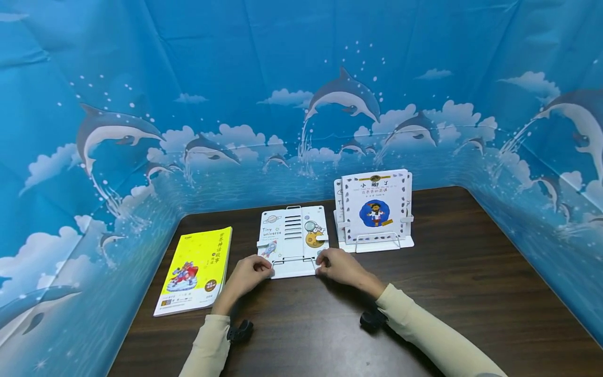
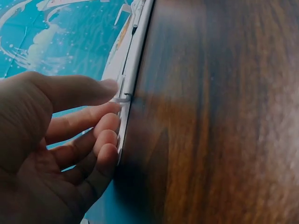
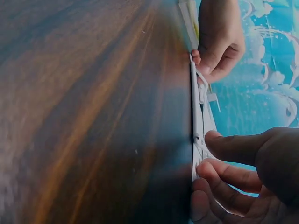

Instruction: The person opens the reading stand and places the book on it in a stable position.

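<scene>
A white book stand [image 1: 278, 235] with a rocket, planets and "Tiny universe" printed on it leans back slightly on the dark table. Its wire page holder [image 1: 293, 260] spans the bottom ledge. My left hand [image 1: 247, 275] pinches the ledge's left corner between thumb and fingers. At the opposite corner, my right hand [image 1: 344, 267] pinches the ledge in the same way. The left wrist view shows the left thumb [image 2: 88, 91] against the wire's end, fingertips along the ledge. In the right wrist view, the right thumb [image 3: 229, 147] lies by the other wire end.
Left of the stand lies a yellow and white book [image 1: 198, 267]. Behind my right hand, a second white stand [image 1: 372, 246] holds an upright white picture book [image 1: 377, 204]. A blue dolphin-print cloth [image 1: 264, 68] surrounds the table [image 1: 424, 293] at the back and sides.
</scene>
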Motion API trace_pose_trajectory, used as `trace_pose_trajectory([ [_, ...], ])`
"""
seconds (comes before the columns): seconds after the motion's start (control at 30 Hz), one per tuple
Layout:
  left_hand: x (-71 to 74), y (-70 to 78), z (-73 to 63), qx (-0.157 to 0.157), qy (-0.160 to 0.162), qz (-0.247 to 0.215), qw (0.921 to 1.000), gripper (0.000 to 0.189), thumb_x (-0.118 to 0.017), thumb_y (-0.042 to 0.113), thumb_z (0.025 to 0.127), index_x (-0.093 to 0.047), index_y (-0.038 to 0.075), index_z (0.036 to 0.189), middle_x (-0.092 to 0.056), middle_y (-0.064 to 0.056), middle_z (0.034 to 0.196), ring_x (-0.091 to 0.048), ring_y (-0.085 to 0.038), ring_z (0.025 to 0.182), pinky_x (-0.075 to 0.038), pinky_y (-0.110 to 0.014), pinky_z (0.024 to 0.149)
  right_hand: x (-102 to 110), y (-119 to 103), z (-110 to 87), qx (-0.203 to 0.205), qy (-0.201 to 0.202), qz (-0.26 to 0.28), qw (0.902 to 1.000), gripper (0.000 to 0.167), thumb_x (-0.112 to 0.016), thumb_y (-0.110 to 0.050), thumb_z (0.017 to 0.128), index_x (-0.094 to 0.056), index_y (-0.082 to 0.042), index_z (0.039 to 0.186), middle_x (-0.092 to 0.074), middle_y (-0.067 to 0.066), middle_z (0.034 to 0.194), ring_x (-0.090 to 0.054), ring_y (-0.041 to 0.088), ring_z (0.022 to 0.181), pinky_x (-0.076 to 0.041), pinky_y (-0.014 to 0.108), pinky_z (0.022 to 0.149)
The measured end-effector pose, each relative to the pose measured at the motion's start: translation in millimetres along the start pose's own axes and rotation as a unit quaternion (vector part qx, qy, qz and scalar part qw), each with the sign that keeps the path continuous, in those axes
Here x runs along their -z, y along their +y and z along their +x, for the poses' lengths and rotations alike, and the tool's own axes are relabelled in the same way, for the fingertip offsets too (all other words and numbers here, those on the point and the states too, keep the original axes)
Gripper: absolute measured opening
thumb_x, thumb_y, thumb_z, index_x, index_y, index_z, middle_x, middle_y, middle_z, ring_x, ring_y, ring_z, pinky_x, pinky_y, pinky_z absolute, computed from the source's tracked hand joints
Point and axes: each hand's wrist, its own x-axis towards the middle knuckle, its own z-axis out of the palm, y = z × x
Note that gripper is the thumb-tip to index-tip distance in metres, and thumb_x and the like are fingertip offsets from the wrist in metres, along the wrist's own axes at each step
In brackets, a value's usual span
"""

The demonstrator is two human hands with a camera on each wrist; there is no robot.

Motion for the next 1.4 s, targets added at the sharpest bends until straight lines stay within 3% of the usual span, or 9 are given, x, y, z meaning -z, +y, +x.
trace_pose_trajectory([
  [0.17,-0.1,1.5,-2.8,0.008,-0.021,-0.009,0.9997,0.022,-0.088,0.02,0.089,-0.076,0.007,0.103,-0.067,0.0,0.088,-0.056,-0.013,0.078,-0.046,-0.024,0.071,-4.3,-3.9,1.7,-0.003,-0.007,0.001,1.0,0.019,-0.087,-0.016,0.087,-0.073,-0.009,0.098,-0.066,-0.007,0.077,-0.057,0.005,0.07,-0.048,0.028,0.069],
  [0.57,-3.0,1.3,-3.5,0.025,-0.009,-0.001,0.9996,0.02,-0.089,0.019,0.087,-0.075,0.01,0.098,-0.067,0.001,0.08,-0.056,-0.014,0.073,-0.044,-0.025,0.067,-5.8,-8.7,4.9,-0.032,-0.006,0.002,0.9995,0.022,-0.088,-0.013,0.083,-0.068,-0.012,0.088,-0.06,-0.008,0.071,-0.054,0.007,0.066,-0.043,0.026,0.064],
  [0.8,-5.5,-0.1,-3.6,0.016,-0.007,-0.011,0.9998,0.019,-0.089,0.018,0.087,-0.073,0.012,0.093,-0.064,0.003,0.076,-0.055,-0.013,0.072,-0.042,-0.024,0.067,-5.9,-8.8,3.9,-0.034,-0.008,0.028,0.999,0.024,-0.088,-0.009,0.082,-0.064,-0.014,0.088,-0.057,-0.009,0.071,-0.053,0.008,0.065,-0.04,0.025,0.063],
  [1.13,-3.8,-1.4,-3.7,-0.026,-0.007,-0.007,0.9996,0.02,-0.088,0.014,0.089,-0.068,0.016,0.09,-0.061,0.003,0.076,-0.053,-0.013,0.072,-0.041,-0.024,0.066,-8.2,-4.1,5.7,-0.01,0.007,0.047,0.9988,0.021,-0.086,-0.005,0.081,-0.068,-0.014,0.086,-0.061,-0.009,0.073,-0.055,0.006,0.068,-0.044,0.026,0.068],
  [1.4,-3.9,1.2,-4.3,-0.017,-0.009,-0.007,0.9998,0.019,-0.087,0.014,0.09,-0.068,0.017,0.091,-0.061,0.003,0.077,-0.053,-0.014,0.074,-0.042,-0.024,0.068,-8.6,-2.7,5.4,0.008,0.014,0.038,0.9992,0.024,-0.088,-0.004,0.079,-0.067,-0.015,0.084,-0.061,-0.01,0.073,-0.053,0.005,0.068,-0.043,0.026,0.068],
])
